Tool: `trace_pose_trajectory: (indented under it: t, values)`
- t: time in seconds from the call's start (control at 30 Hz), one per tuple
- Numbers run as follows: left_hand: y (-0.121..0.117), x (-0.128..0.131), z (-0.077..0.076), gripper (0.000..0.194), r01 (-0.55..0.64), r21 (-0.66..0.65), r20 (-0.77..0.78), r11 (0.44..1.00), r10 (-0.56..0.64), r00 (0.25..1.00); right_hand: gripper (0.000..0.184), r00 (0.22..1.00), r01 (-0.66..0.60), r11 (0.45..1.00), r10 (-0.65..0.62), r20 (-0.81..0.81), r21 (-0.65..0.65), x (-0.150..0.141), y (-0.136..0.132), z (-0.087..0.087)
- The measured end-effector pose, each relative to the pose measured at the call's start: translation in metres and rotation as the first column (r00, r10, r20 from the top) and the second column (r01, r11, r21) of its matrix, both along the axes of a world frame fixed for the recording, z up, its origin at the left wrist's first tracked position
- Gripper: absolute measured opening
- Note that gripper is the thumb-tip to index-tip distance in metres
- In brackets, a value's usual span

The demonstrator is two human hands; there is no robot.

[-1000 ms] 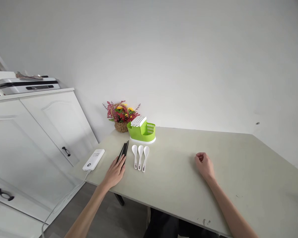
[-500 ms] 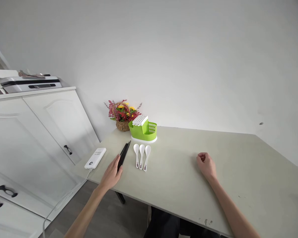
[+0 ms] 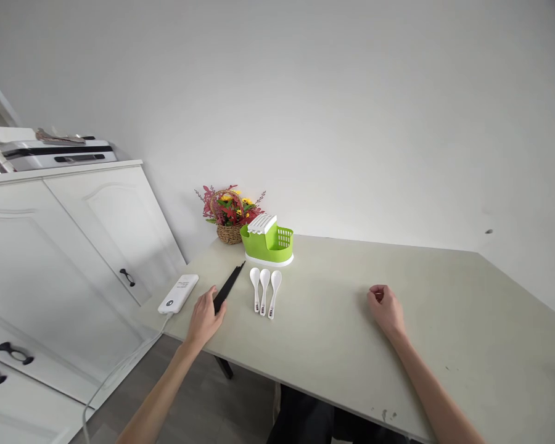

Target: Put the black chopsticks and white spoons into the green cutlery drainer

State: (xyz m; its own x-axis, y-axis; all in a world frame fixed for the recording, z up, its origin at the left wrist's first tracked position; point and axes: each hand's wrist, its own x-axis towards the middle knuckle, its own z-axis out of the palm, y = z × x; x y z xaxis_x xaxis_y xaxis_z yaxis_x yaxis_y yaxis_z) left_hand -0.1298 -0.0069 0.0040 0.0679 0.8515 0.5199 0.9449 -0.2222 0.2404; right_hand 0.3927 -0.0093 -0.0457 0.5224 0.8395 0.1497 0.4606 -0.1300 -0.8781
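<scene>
My left hand rests on the table around the near end of a bundle of black chopsticks. The thumb presses from the right and the fingers from the left, so the sticks lie tightly together, pointing away from me. To their right, three white spoons lie side by side with bowls away from me. My right hand lies closed in a loose fist on the table, far from the other items, and nothing shows in it.
Behind the spoons stands a green utensil holder with a white slotted top, beside a wicker basket of flowers. A white power bank with a cable lies left, near white cabinets. A wall runs behind the table.
My left hand has drawn slightly back and left, its fingers now closing beside the chopsticks. The chopsticks, spread at the far end before, lie closer together. My right hand stays put.
</scene>
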Motion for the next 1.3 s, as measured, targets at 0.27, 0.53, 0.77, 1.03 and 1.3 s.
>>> trace_pose_trajectory:
  t: [0.27,0.53,0.77,1.03,1.3]
  values:
    - [-0.002,-0.006,-0.007,0.053,0.012,-0.070,0.060,0.997,-0.007,0.998,0.031,1.000,-0.001,1.000,0.001,0.005,-0.011,-0.001,-0.003,0.002]
    - [-0.005,-0.002,-0.004,0.050,0.008,-0.070,0.035,0.997,-0.006,0.999,0.030,1.000,-0.005,1.000,0.005,0.024,0.000,0.000,-0.003,0.000]
    - [-0.007,-0.002,-0.003,0.047,0.007,-0.062,0.026,0.998,-0.006,1.000,0.030,0.999,-0.002,1.000,0.001,0.038,0.013,0.000,-0.003,-0.001]
    - [-0.016,0.008,0.004,0.045,-0.090,-0.086,0.059,0.992,0.095,0.994,0.029,0.999,-0.004,1.000,0.005,0.038,-0.013,0.001,-0.005,0.000]
    - [-0.020,0.012,0.008,0.043,-0.105,-0.084,0.058,0.991,0.110,0.992,0.030,0.999,0.003,1.000,-0.002,0.054,-0.013,0.001,-0.006,0.000]
